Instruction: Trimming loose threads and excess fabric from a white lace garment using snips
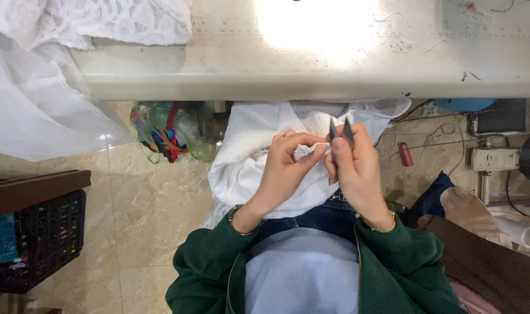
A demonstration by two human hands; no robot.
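Single head-worn view, looking steeply down from above onto lap and hands, close in. Facing forward toward the long pale grey tabletop [311, 70] crossing the top edge, with the beige marble-tiled floor [143, 209] below it at left. No second view to share.
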